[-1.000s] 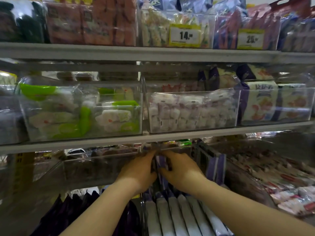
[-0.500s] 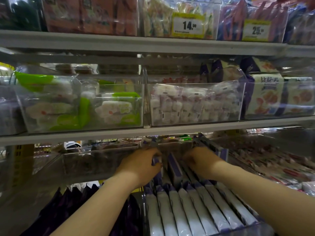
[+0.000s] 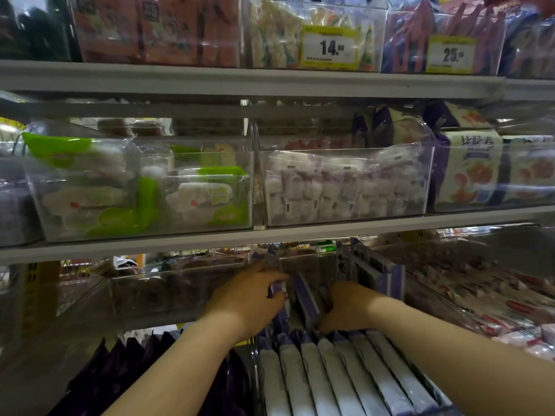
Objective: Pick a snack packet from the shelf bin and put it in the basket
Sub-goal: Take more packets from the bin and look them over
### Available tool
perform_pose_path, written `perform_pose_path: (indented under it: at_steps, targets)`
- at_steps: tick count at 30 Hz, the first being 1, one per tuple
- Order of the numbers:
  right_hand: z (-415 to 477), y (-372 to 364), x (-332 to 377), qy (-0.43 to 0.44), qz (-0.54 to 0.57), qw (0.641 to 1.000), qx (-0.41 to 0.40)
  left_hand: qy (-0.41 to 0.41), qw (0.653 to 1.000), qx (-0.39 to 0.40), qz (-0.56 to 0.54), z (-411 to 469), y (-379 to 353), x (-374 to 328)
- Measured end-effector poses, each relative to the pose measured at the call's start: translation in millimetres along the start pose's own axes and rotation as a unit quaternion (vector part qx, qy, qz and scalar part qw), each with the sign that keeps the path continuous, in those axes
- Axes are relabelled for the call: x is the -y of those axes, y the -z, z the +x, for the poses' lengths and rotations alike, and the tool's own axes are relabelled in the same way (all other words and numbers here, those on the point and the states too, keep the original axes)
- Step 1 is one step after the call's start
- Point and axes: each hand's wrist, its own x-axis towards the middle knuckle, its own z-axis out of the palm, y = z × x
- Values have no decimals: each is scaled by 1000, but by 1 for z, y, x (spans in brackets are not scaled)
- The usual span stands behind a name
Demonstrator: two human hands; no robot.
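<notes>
Well, under grey shelves (image 3: 150, 242), left grip (image 3: 250, 295) pinches a purple packet (image 3: 277, 289); right grip (image 3: 350, 307): cannot tell.

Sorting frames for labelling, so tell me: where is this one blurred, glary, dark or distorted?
Head view: dim overall, darkest at lower left; the left hand, gripping a snack packet, and the right hand are soft; reflections streak the clear bin fronts; the shelf edge curves slightly from the wide lens; the 14 price tag is readable.

A shop: snack-stocked shelves (image 3: 270, 85) with yellow price tags (image 3: 330, 51).
</notes>
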Motion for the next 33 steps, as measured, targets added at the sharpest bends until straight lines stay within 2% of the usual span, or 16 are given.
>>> perform_pose_path:
  at_steps: [5, 9, 13, 17, 21, 24, 27, 29, 33]
  targets:
    - [-4, -8, 4, 10, -73, 996, -43, 7, 1000, 4, -1, -1, 0, 0]
    - [-3, -8, 5, 9, -57, 995, -76, 4, 1000, 6, 0, -1, 0, -1]
    - [-6, -1, 5, 7, -16, 984, -179, -1, 1000, 0, 3, 0, 0, -1]
    - [-9, 10, 10, 18, 23, 954, -298, 1, 999, -22, -30, 0, -1, 2]
    - [-13, 21, -4, 1, 71, 932, -356, -8, 999, -28, -41, 0, 1, 2]
    - [-17, 20, -12, 10, 105, 916, -386, -17, 1000, 23, 2, -2, 7, -1]
    - [-27, 19, -16, 34, 148, 881, -448, -27, 997, 51, 52, -4, 13, -9]
    - [-37, 21, -19, 58, 155, 862, -479, -33, 995, 38, 85, -6, 17, -15]
    - [-64, 22, -22, 87, 160, 858, -480, -25, 987, 13, 159, -10, 23, -25]
